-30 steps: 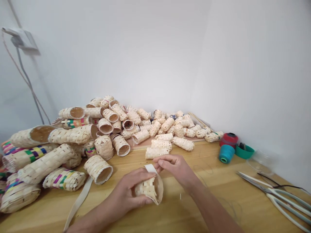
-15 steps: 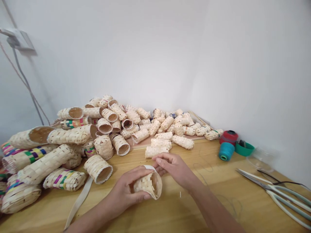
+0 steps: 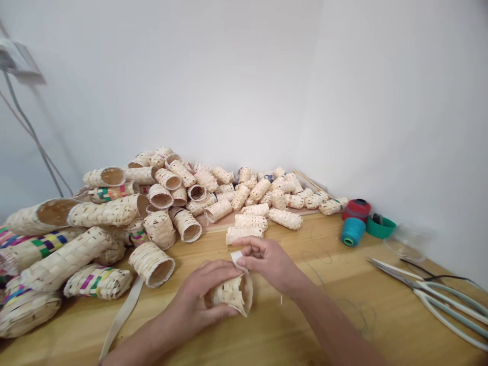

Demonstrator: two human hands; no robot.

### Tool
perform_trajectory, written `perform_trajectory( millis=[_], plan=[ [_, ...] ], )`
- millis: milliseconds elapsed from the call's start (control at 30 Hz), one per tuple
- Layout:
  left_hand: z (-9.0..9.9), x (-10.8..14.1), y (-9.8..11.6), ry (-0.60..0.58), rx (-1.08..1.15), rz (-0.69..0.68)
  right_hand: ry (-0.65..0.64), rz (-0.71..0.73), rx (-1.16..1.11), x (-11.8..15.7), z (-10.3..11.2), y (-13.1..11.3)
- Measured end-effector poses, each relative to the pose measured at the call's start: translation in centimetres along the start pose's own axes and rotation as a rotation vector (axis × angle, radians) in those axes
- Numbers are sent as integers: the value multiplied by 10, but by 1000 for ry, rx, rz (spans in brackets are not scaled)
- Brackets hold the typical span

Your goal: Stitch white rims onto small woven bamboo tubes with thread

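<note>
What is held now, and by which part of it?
The left hand holds a pale, cylindrical woven-strip basket around its side; the right hand pinches a flat white strip near the basket's rim.

Two bare hands (image 3: pixel 269 262) with slim fingers (image 3: pixel 223 275), narrow wrists (image 3: pixel 298 287) and bare forearms (image 3: pixel 333 328), broader away from the wrists

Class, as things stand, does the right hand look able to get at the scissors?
Probably yes: the scissors lie to its right, nothing seen covering them. But the right hand seems to hold a white strip at the woven basket, so might need to let go first.
</note>
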State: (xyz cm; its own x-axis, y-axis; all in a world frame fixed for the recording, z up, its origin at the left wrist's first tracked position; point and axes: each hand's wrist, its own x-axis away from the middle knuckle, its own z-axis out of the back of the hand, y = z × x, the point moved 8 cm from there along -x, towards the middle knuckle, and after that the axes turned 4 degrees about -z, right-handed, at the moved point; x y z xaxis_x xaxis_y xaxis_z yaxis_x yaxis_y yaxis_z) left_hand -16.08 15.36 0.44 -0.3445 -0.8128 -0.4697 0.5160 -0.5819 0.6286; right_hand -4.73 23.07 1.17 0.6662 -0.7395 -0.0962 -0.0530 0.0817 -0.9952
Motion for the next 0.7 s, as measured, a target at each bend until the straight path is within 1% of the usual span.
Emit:
perform_trajectory(
  millis=[67,133,267,433,567,700],
  plan=[
    [2,2,-8,32,28,96,39,33,-3,-1,2,-3],
    [3,3,-12,48,64,145,66,46,16,-1,3,-5],
    [2,2,-7,36,80,110,94,70,47,-2,3,-6],
    [4,-2,-3,18,22,90,112,79,55,-1,1,-5],
    [3,-3,-2,5,-119,65,125,85,63,1,-1,-7],
    [3,-3,0,-5,-258,64,130,123,154,4,-3,-14]
  ],
)
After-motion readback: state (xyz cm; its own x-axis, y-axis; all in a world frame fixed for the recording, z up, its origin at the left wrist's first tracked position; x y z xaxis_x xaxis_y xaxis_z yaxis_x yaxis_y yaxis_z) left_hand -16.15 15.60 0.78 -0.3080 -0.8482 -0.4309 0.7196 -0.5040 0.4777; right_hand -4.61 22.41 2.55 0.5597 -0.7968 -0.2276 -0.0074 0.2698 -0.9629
